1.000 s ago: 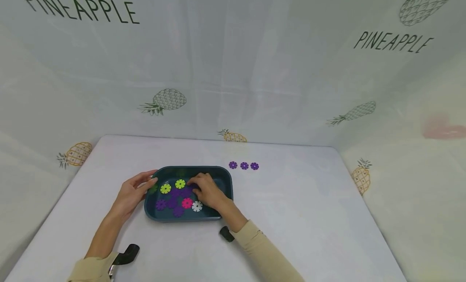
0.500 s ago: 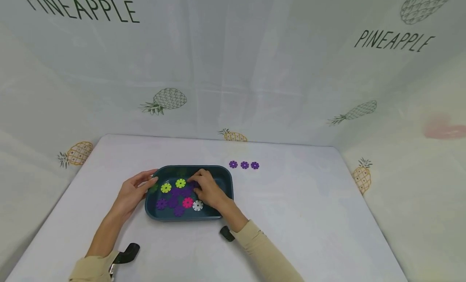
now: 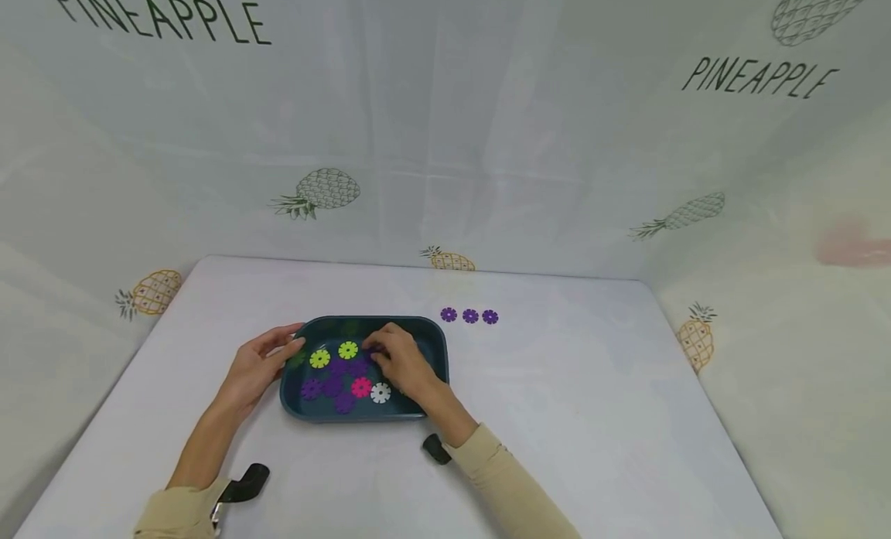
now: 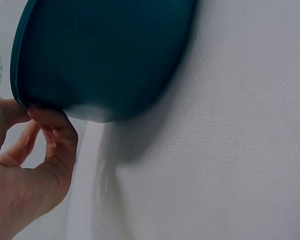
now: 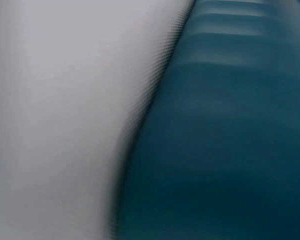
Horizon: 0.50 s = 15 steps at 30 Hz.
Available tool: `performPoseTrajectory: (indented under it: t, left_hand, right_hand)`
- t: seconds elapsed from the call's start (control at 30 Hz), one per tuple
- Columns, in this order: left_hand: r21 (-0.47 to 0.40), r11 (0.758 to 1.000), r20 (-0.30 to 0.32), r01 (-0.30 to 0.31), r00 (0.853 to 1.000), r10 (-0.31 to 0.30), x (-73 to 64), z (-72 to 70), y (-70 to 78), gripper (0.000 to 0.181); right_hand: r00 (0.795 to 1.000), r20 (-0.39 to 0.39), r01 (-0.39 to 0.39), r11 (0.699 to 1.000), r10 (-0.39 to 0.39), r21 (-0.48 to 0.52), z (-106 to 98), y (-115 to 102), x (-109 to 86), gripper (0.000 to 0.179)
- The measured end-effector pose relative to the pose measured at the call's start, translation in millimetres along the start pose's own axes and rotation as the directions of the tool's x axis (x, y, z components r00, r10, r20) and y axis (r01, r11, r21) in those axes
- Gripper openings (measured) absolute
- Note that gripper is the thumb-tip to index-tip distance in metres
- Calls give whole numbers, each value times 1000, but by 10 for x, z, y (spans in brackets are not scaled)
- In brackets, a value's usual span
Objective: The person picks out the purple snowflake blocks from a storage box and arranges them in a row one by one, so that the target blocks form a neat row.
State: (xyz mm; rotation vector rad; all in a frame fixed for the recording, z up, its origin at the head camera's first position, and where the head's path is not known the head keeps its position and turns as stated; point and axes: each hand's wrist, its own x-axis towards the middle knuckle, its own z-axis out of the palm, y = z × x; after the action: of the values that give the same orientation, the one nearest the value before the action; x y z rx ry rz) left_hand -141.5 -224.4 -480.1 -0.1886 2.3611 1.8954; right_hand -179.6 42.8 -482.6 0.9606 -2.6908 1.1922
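Left hand (image 3: 253, 369) pinches the teal tray (image 3: 433, 347) by its rim, we judge to steady it on the desk (image 3: 599, 407); right hand (image 3: 405, 366) bends over purple notched discs (image 3: 333, 385) inside, whether pinching one we cannot tell.

Left grip (image 3: 252, 371) on tray (image 3: 355, 417), right grip (image 3: 404, 363) inside

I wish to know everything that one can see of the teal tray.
The tray is dark teal, shallow and rectangular with rounded corners, smooth and faintly glossy, perhaps plastic. It is on the white table, open side up, long sides running left to right. Notched discs lie inside. The left hand pinches its far left corner; the right hand is over its inside, contact unclear.
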Motion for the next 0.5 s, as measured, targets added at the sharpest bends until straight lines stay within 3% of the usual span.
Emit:
performPoseTrajectory:
  t: [0.27,0.5]
  left_hand:
    - [12,1000,-4,3,1000,-3,1,-4,-7,63]
    - [15,1000,-5,14,1000,-14,-1,-3,-17,64]
  right_hand:
    - [1000,-24,-2,1000,1,-26,-36,-14,-23,17]
    - [997,-79,-8,1000,9,14,-106,-25,-50,15]
